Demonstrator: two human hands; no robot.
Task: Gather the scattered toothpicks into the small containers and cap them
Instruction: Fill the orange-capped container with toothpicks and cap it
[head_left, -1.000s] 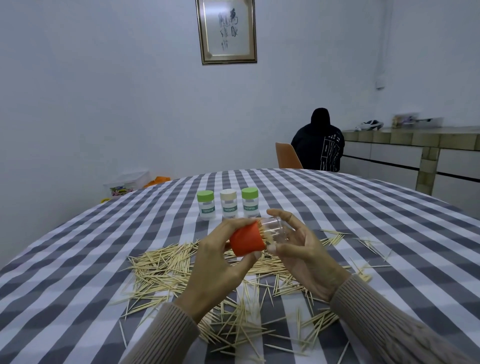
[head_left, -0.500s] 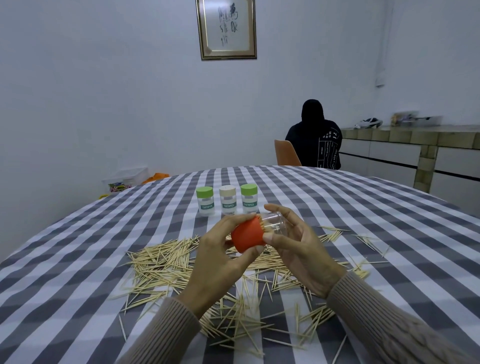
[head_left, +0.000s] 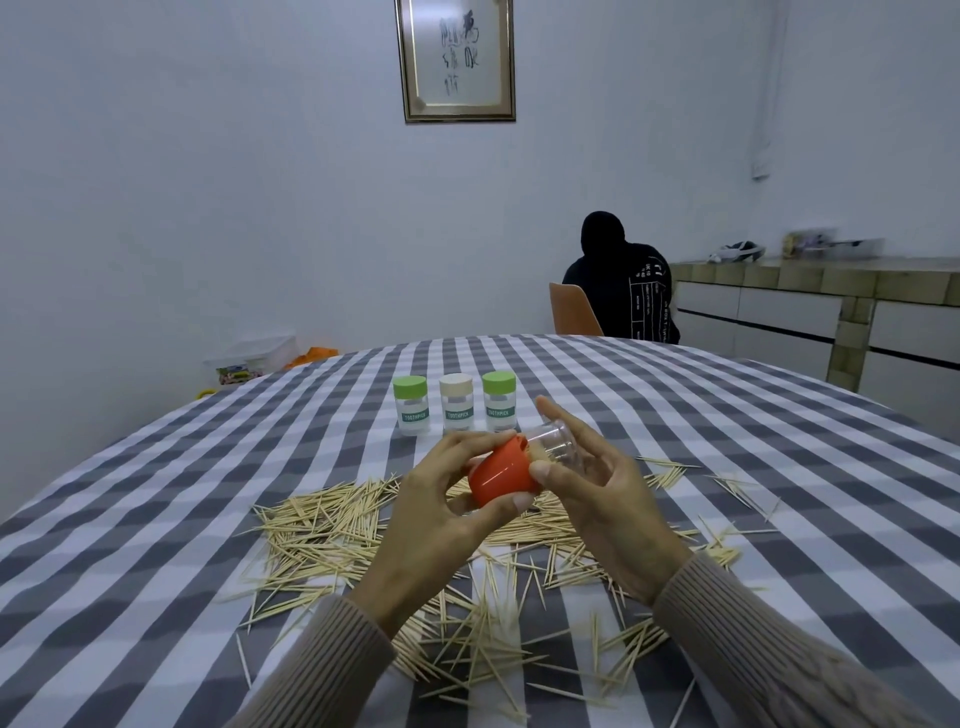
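Above the worktop (head_left: 779, 467), the left hand (head_left: 441, 514) grips the orange cap (head_left: 501, 475) while the right hand (head_left: 597, 493) clasps the clear container (head_left: 556, 441), its base hidden behind fingers. Whether the cap is seated is unclear. Toothpicks (head_left: 322, 530) lie scattered beneath, partly covered by the wrists.

Plain pale wall (head_left: 208, 182) bears a framed calligraphy print (head_left: 456, 60), high and centred. A person in a black hooded top (head_left: 623, 280) sits facing away on an orange chair (head_left: 574, 310). At right, a tiled counter (head_left: 810, 275) carries blurred clutter. Light is dim and even.
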